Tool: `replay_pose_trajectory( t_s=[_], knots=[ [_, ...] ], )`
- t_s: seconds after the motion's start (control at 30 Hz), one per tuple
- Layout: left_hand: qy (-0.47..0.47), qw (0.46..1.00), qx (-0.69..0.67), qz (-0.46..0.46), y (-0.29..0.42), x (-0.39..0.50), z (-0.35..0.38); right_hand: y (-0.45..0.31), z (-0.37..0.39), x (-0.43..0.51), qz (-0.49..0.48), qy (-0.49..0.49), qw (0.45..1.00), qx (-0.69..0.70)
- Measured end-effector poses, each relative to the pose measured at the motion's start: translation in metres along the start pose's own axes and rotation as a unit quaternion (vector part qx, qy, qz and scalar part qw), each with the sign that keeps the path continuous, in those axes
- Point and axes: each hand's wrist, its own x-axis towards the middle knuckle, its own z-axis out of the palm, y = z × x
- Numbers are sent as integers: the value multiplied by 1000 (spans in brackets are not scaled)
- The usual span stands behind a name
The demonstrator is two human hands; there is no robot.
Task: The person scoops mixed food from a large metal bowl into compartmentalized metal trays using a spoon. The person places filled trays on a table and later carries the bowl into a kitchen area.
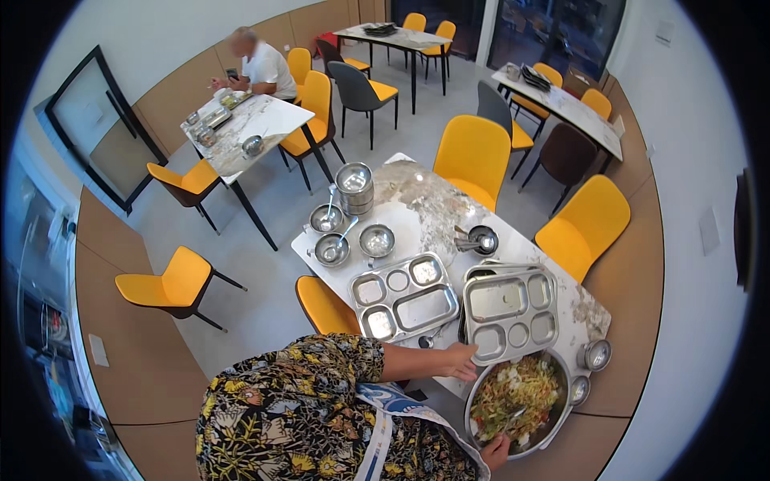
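Observation:
My left hand (462, 361) is at the near left corner of the top steel compartment tray (515, 315), fingers around its edge. Several such trays lie under it in a skewed stack, and its near edge overhangs a large steel basin (564, 385). Mixed food scraps (511, 391), with noodle-like shreds, greens and white lumps, fill much of the basin. Down at the basin's near rim, my right hand (496, 452) is curled around the handle end of a metal spoon (516, 413) whose head sits in the scraps. My fingers partly hide the handle.
Left of the stack lies another compartment tray (426, 305). Steel bowls (377, 240), a bowl stack (355, 186) and a bowl of spoons (483, 239) stand on the marble-patterned table (400, 219). Steel cups (595, 356) are beside the basin. Yellow chairs (472, 153) surround it. A person (264, 69) sits farther off.

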Motion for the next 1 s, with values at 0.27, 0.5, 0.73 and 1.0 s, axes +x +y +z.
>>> replay_pose_trajectory(
  t_s=[0.27,0.5,0.73,1.0],
  knots=[
    [-34,997,53,-46,-10,-29,-30,-13,-19,4,186,-60,980,-28],
    [-73,979,141,-127,-26,-33,-37,23,-21,24,212,-232,936,-157],
    [-56,974,204,-87,-33,-19,-11,-4,-39,18,275,-331,898,-97],
    [-183,812,526,176,-53,5,-4,-23,-53,7,200,-28,979,0]
  ],
)
